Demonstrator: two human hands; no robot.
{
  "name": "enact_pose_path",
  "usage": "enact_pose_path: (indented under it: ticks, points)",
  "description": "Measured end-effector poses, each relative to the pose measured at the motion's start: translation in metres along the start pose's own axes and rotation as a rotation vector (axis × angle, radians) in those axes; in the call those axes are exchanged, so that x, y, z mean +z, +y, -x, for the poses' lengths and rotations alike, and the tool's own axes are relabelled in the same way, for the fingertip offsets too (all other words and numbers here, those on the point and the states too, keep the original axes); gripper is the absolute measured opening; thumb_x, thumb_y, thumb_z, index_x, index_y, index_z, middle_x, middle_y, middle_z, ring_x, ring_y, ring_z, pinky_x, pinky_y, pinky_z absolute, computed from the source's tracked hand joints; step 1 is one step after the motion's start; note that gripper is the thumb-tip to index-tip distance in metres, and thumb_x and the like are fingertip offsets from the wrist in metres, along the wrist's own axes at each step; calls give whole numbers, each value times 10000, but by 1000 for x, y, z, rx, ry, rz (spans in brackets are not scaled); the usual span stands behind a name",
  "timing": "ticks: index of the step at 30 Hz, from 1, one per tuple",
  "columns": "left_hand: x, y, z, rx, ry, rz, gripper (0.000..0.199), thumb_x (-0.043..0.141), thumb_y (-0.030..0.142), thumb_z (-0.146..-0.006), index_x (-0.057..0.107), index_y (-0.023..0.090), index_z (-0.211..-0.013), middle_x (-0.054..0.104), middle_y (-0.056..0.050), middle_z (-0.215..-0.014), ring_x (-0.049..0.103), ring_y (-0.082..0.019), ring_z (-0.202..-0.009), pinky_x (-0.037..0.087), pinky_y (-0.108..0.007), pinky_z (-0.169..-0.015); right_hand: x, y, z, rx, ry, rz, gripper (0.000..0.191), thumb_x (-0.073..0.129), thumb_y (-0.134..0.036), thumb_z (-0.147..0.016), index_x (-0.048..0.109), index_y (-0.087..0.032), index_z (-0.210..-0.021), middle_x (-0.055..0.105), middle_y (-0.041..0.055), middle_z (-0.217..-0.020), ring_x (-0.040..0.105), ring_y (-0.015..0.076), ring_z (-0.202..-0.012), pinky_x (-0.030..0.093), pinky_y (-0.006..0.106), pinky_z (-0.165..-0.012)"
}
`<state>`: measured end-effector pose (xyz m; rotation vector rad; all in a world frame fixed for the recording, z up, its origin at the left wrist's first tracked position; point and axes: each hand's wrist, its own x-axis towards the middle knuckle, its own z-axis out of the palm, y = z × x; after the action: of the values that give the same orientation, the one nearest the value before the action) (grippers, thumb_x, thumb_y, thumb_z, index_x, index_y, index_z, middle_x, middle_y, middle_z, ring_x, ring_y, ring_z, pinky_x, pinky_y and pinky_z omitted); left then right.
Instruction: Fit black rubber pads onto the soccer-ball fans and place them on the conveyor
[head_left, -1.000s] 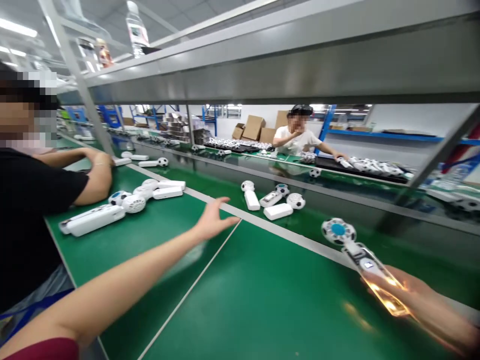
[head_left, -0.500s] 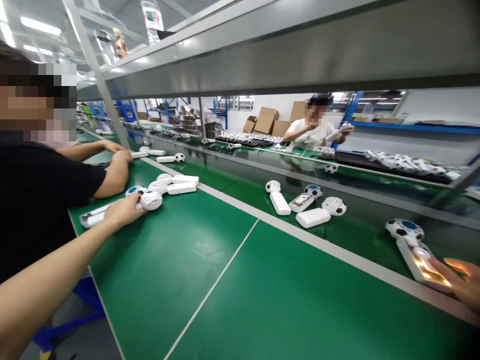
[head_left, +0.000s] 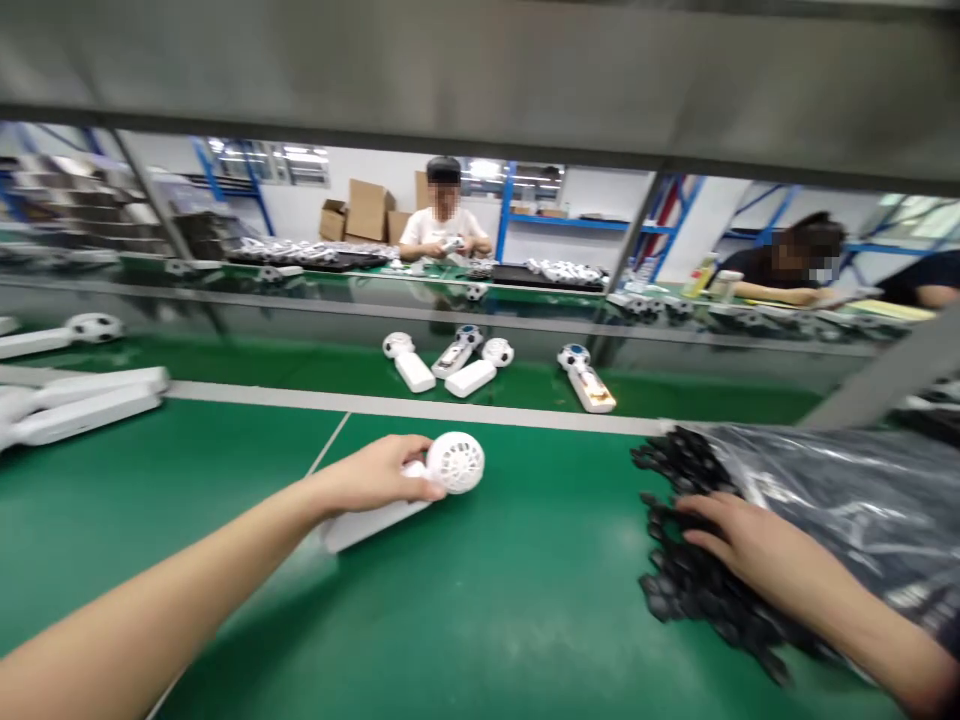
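Note:
My left hand (head_left: 379, 474) is closed around the neck of a white handheld fan (head_left: 456, 463) with a round slotted head, over the green table. The fan's white handle slants down to the left under my palm. On the right, my right hand (head_left: 750, 545) reaches into a heap of small black plastic parts (head_left: 686, 590) spilling from a clear plastic bag (head_left: 840, 490). Its thumb and forefinger are apart among the parts; the other fingers are hidden. Beyond the pale strip lies a football-patterned fan (head_left: 591, 388) with its handle open and lit inside.
Several fans (head_left: 472, 378) lie in a group on the far green strip. More white handles (head_left: 97, 410) are at the left edge. A metal shelf (head_left: 480, 80) crosses overhead, and a slanted post (head_left: 855, 375) stands right. Co-workers (head_left: 444, 225) sit across the line.
My view has swung right. My left hand has lifted a fan from the left group and brought it over the table. My right hand has let go of the lit fan and moved to the black parts.

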<state>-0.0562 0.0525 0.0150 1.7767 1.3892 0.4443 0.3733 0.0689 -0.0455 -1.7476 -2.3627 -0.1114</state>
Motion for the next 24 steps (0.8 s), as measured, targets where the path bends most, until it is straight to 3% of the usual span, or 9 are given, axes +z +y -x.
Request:
enact_pose_path:
  ticks: [2,4,9,11,14,17,19,24]
  points:
    - [32,23,-32,71,-156,54,470,607,480,-683,582,171,-1037,641,-55,-1004,587,-243,-893,446,-300,-747,-12,-21,-2,-1,-76,-3,234,489,-299,-802,666,-264,-951,658,66,-951,633,237,-833,485,340,-700]
    - [60,40,-55,111,-220,32,511,572,533,-693,587,162,-1044,641,-64,-963,589,-243,-859,447,-306,-722,-20,-38,-5,-14,-91,-22,216,468,-259,-830,672,-256,-902,659,52,-913,627,221,-827,481,326,-706]
    - [104,60,-68,260,111,-257,644,546,564,-702,457,207,-1230,487,-93,-1196,457,-281,-1104,398,-379,-890,-21,-62,-12,-72,-52,-102,158,525,-205,-819,679,-217,-853,648,61,-903,591,210,-891,457,308,-783]
    - [111,61,-65,333,129,-333,694,575,525,-695,369,245,-1296,425,-79,-1259,415,-283,-1152,381,-389,-922,-18,-62,-13,-99,-49,-143,162,525,-194,-822,681,-207,-862,651,66,-893,587,211,-888,447,315,-798]
    - [113,59,-63,332,87,-412,688,563,389,-725,283,271,-1342,412,-77,-1262,455,-281,-1109,390,-392,-902,-14,-59,-12,-110,-62,-243,200,519,-159,-817,648,-209,-960,661,56,-911,596,199,-861,444,312,-774]
    - [112,58,-62,328,21,-416,651,520,304,-741,269,292,-1342,428,-70,-1231,481,-264,-1071,410,-367,-864,-15,-58,-8,-85,-43,-381,229,517,-155,-814,587,-219,-1022,661,22,-879,596,156,-734,446,274,-674]
    - [113,59,-60,340,-22,-395,649,529,301,-732,276,307,-1330,435,-60,-1217,484,-258,-1063,422,-350,-843,-18,-61,-6,-99,-19,-483,169,491,-167,-834,586,-217,-964,651,0,-826,573,128,-663,436,252,-630]
    - [115,60,-55,314,-23,-369,647,538,298,-728,275,309,-1319,409,-53,-1266,470,-260,-1085,409,-359,-870,-22,-72,-1,-204,-3,-701,190,513,-162,-837,606,-195,-999,644,21,-924,580,122,-807,453,241,-733]
